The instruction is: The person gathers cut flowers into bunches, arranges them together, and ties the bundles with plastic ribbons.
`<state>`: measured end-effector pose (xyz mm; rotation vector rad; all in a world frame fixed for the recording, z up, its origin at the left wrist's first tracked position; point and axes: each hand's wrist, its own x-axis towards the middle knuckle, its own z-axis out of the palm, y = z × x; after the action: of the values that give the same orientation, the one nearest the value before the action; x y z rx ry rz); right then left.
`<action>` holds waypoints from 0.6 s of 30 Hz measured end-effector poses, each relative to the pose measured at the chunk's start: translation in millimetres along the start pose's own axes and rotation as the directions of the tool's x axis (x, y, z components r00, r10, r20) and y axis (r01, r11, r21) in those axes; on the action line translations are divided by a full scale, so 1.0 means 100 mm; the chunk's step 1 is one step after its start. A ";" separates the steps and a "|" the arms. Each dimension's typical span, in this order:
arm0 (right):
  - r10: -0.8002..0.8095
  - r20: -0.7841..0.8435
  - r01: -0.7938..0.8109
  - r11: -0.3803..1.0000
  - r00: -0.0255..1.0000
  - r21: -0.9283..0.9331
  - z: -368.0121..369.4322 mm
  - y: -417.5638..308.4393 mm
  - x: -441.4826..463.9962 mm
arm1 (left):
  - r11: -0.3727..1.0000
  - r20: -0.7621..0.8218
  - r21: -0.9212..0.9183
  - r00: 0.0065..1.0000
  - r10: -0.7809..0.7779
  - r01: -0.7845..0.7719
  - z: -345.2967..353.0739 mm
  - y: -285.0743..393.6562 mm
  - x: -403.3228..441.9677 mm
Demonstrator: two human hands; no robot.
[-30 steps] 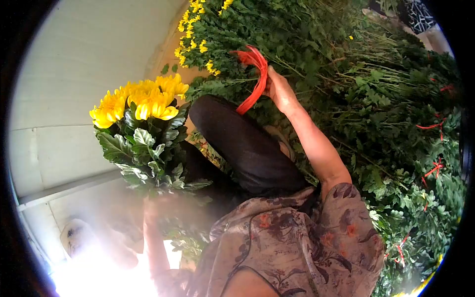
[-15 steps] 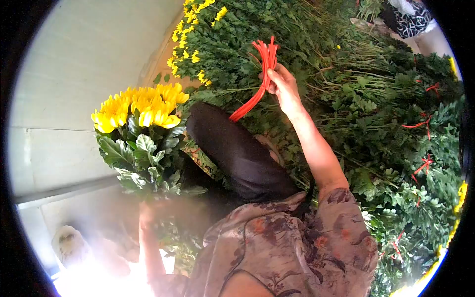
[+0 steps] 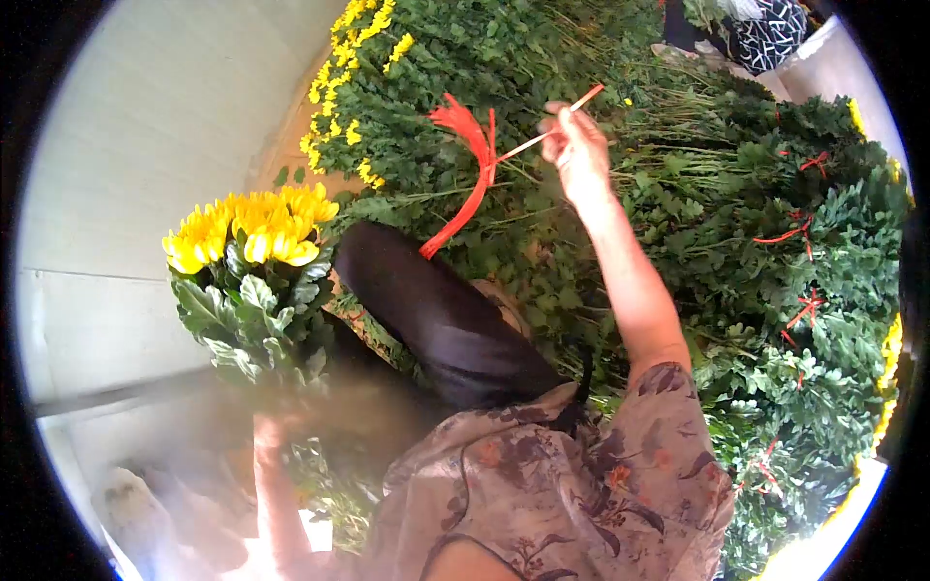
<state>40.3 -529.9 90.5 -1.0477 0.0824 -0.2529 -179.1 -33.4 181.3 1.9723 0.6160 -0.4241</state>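
Note:
My left hand (image 3: 276,399), blurred by haze at the lower left, is closed around the stems of a bunch of yellow chrysanthemums (image 3: 247,237). The blooms point up and broad green leaves hang below them. Over the heap of stems, my right hand (image 3: 578,155) pinches a single thin red strip (image 3: 528,145), whose one end sticks out past the fingers. The strip's other end reaches a bundle of red strips (image 3: 475,179). That bundle's lower end meets my dark-trousered knee (image 3: 387,266).
Many leafy chrysanthemum stems (image 3: 678,203) cover the floor ahead and to the right. Tied bunches with red strips (image 3: 809,310) lie at the right. More yellow blooms (image 3: 339,87) are at the upper left, beside a pale wall (image 3: 145,155). Black-and-white patterned cloth (image 3: 770,37) shows at the top right.
My right hand has let go of the red bundle and moved slightly right, drawing one strip out. The bundle now leans left from the knee. My left hand still holds the flowers.

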 end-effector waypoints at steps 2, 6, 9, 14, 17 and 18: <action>-0.014 -0.049 0.017 0.998 0.999 0.067 -0.17 -0.13 0.14 | 0.978 -0.054 -0.159 0.988 -0.143 0.133 0.04 0.08 -0.11; -0.126 -0.122 0.139 0.984 0.985 0.108 -0.48 -0.52 0.51 | 0.976 -0.023 0.150 0.987 0.161 -0.155 -0.31 -0.75 0.33; -0.163 -0.211 0.167 0.986 0.964 0.000 -0.42 -0.78 0.67 | 0.990 -0.118 0.040 0.983 0.138 -0.135 -0.31 -0.82 0.34; -0.212 -0.071 0.205 0.974 0.975 -0.097 -0.32 -1.01 0.87 | 0.992 -0.091 -0.129 0.996 -0.001 -0.011 -0.11 -0.23 0.06; -0.066 -0.005 0.064 0.982 0.998 -0.178 -0.21 -0.93 0.76 | 0.998 0.012 -0.032 0.999 -0.053 0.053 -0.09 -0.08 -0.03; -0.052 0.002 0.052 0.983 0.999 -0.174 -0.18 -0.83 0.71 | 0.999 -0.007 0.029 0.999 -0.037 0.038 -0.05 0.04 -0.07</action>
<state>92.3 -602.0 156.6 -1.2244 0.0810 -0.2987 -182.2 -32.1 189.8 1.9928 0.6549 -0.4526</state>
